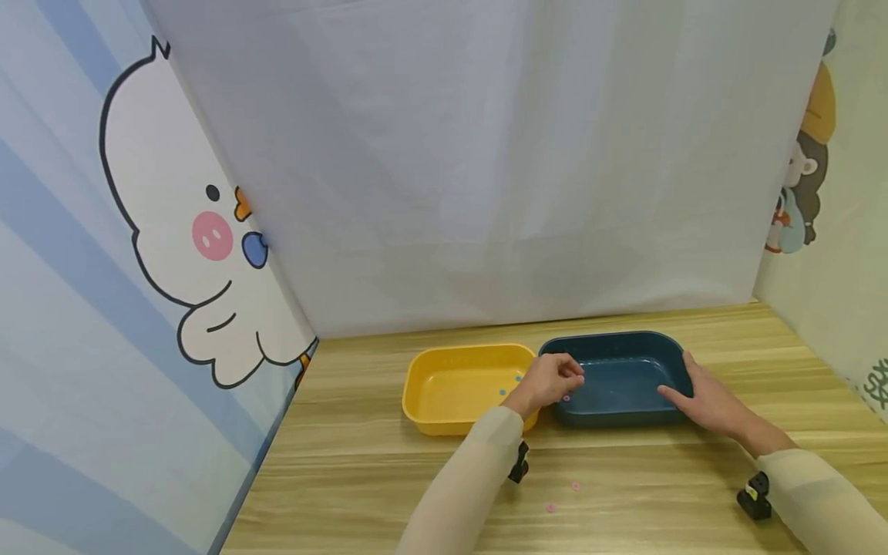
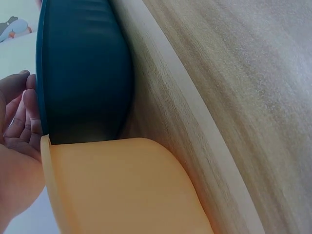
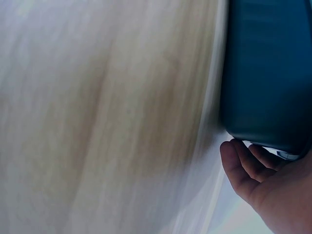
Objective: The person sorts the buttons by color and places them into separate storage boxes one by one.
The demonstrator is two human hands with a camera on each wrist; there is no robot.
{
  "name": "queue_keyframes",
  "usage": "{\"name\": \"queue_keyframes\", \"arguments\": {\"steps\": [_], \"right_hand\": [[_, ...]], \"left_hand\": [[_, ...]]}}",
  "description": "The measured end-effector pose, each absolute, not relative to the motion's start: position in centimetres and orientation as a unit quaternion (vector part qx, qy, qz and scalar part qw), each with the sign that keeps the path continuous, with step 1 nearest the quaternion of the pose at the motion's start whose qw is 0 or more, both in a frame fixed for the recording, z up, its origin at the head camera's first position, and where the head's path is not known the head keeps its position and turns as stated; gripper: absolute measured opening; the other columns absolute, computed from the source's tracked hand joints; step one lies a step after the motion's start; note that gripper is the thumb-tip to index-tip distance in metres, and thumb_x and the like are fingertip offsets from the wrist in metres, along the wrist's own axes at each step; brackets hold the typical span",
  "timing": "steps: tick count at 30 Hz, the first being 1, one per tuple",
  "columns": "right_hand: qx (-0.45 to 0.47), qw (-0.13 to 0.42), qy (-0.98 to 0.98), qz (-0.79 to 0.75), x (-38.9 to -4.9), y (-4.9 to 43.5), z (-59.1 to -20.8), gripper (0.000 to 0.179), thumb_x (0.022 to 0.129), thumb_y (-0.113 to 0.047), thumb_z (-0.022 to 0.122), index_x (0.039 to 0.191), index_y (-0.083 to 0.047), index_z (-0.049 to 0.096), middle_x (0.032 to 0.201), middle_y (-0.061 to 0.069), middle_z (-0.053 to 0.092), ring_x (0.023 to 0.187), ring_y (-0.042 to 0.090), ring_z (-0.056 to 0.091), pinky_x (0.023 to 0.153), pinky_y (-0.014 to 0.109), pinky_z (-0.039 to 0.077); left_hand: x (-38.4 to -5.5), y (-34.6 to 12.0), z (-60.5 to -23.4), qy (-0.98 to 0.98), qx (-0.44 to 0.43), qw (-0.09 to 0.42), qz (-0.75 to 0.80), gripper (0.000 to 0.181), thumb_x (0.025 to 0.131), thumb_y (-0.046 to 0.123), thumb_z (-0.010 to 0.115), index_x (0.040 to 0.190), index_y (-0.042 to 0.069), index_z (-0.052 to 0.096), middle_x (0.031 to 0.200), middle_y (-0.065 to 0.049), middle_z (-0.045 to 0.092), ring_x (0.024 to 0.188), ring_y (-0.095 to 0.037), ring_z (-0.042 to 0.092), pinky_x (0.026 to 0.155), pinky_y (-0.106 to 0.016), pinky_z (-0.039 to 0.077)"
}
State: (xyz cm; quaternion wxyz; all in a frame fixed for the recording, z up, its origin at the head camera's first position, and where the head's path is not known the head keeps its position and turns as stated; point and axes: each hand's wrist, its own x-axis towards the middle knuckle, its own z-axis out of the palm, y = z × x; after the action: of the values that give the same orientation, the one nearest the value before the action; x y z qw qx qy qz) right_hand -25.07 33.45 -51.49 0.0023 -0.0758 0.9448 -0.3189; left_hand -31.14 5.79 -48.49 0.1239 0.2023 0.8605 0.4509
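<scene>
A dark blue plastic basin (image 1: 624, 385) stands on the wooden table, its left end against a yellow basin (image 1: 430, 422). My left hand (image 1: 548, 379) hovers over the left end of the blue basin, its fingers loosely bent with nothing visible between them. Just below the fingertips is a small pink ring (image 1: 566, 398). My right hand (image 1: 714, 401) holds the right end of the blue basin, thumb over the rim and fingers along the outer wall. The right wrist view shows those fingers (image 3: 239, 165) by the basin's end.
Small blue pieces (image 1: 502, 392) lie inside the yellow basin. Two pink rings (image 1: 576, 486) are on the table (image 1: 333, 478) in front of the basins. A pale curtain (image 1: 486, 169) hangs behind the table, with printed panels at both sides.
</scene>
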Motion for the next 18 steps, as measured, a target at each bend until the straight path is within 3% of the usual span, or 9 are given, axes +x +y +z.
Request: {"name": "queue_keyframes", "arguments": {"steps": [12, 18], "right_hand": [[-0.075, 0.000, 0.943, -0.323, -25.04, 33.37, -51.50, 0.095, 0.096, -0.040, 0.053, 0.141, 0.018, -0.006, 0.141, 0.046, 0.005, 0.127, 0.060, 0.013, 0.099, 0.067, 0.017], [-0.076, -0.001, 0.943, -0.325, -25.02, 33.44, -51.50, 0.095, 0.096, -0.039, 0.053, 0.141, 0.018, -0.007, 0.141, 0.047, 0.005, 0.127, 0.061, 0.013, 0.098, 0.068, 0.017]], "left_hand": [[-31.08, 5.65, -48.77, 0.847, 0.179, 0.120, 0.486, 0.025, 0.092, 0.014, 0.062, 0.116, 0.009, 0.063, 0.082, 0.004, 0.065, 0.075, -0.028, 0.066, 0.054, -0.023, 0.049], [-30.32, 4.96, -48.25, 0.858, 0.222, 0.120, 0.448, 0.021, 0.092, 0.015, 0.063, 0.111, 0.008, 0.066, 0.086, 0.008, 0.064, 0.073, -0.013, 0.062, 0.063, -0.019, 0.049]]}}
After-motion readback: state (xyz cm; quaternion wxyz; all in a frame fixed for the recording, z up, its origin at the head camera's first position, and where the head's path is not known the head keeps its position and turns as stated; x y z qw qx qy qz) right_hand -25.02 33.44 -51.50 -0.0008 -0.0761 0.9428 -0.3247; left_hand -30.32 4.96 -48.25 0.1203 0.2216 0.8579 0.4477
